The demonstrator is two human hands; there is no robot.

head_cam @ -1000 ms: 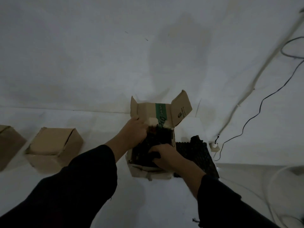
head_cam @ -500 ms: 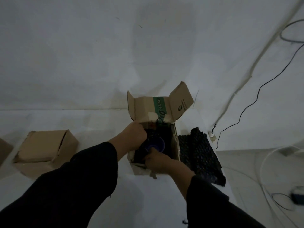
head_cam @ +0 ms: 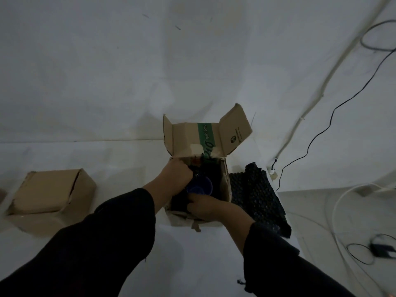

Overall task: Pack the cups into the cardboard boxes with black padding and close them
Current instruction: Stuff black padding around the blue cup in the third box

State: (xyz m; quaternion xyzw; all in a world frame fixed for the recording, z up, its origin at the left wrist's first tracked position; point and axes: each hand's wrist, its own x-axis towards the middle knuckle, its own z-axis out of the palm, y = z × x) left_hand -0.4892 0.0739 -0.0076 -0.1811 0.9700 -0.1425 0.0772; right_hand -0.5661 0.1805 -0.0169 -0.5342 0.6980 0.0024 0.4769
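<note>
Showing "gula batu" on box (head_cam: pixel 185 140) green stripe (head_cam: pixel 204 133); left hand (head_cam: pixel 177 174), right hand (head_cam: pixel 205 207) fingers clamp padding (head_cam: pixel 215 174) around cup (head_cam: pixel 200 186).

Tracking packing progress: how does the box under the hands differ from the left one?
The middle box stands with flaps up; the left box has its flaps folded shut. The middle box shows a blue cup in dark padding, with left hand and right hand in it; the left box, untouched, hides its contents. Both are brown cardboard.
</note>
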